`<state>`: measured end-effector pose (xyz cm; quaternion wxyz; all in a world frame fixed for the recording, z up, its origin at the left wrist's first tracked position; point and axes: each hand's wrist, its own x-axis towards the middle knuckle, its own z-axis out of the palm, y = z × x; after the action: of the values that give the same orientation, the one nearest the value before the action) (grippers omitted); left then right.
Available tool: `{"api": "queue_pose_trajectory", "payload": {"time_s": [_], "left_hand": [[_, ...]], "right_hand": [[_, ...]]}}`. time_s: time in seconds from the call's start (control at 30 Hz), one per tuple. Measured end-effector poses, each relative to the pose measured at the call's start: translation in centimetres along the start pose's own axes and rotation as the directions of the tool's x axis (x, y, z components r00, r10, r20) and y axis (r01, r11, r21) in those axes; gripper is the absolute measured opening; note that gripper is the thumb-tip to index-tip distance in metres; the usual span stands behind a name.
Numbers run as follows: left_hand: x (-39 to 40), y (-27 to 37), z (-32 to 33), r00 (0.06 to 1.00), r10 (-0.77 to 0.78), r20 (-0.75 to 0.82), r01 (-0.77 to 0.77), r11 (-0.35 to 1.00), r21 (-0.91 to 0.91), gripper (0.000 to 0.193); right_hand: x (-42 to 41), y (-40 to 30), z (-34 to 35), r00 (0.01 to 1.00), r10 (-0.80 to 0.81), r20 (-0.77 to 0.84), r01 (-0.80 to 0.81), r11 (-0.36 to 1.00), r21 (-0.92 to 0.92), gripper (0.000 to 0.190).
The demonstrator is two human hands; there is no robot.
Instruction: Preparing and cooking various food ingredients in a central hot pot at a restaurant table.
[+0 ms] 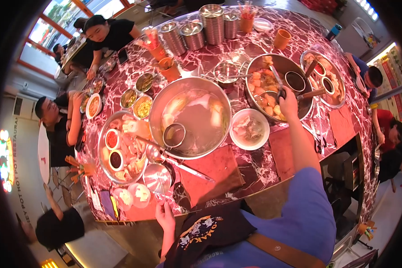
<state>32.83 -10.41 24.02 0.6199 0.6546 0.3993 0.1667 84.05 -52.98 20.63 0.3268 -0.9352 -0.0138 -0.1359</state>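
My right hand is closed around the dark handle of metal tongs or scissors, whose blades reach over a large steel pot of brown stew chunks. Near the blade tips sits a pale piece of food; whether it is gripped I cannot tell. At the counter's near edge, my left hand pinches the thin handle of a small round metal pan or strainer. Between the hands are a large pot of pale broth with a ladle in it and a white bowl of meat.
Steel trays of meat with sauce cups stand left and right. Metal tongs lie by the broth pot. Stacked steel bowls and utensil cups stand beyond. Several people are around the marble counter, including one at the left.
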Motion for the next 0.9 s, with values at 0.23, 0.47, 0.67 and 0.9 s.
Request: {"api": "queue_pose_trajectory", "payload": {"time_s": [0.23, 0.47, 0.67, 0.9], "left_hand": [[1.9, 3.7, -1.8, 0.996, 0.079, -0.026, -0.078, 0.995, 0.069, 0.013], [6.6, 1.3, -12.6, 0.999, 0.027, -0.042, -0.025, 0.998, 0.060, 0.015], [7.1, 2.5, -19.7, 0.992, -0.066, 0.108, 0.070, 0.997, -0.026, 0.022], [8.9, 0.6, -26.3, 0.888, -0.166, 0.429, 0.178, 0.984, 0.012, 0.022]], "right_hand": [[-4.8, 2.6, -4.6, 0.972, -0.219, -0.089, 0.229, 0.965, 0.130, 0.049], [-15.1, -9.2, -11.5, 0.937, -0.347, 0.043, 0.345, 0.938, 0.037, 0.053], [-27.9, -21.7, -7.0, 0.838, -0.365, 0.406, 0.135, 0.859, 0.493, 0.057], [-40.4, -32.3, 5.7, 0.559, -0.666, 0.494, 0.359, 0.731, 0.580, 0.057]]}}
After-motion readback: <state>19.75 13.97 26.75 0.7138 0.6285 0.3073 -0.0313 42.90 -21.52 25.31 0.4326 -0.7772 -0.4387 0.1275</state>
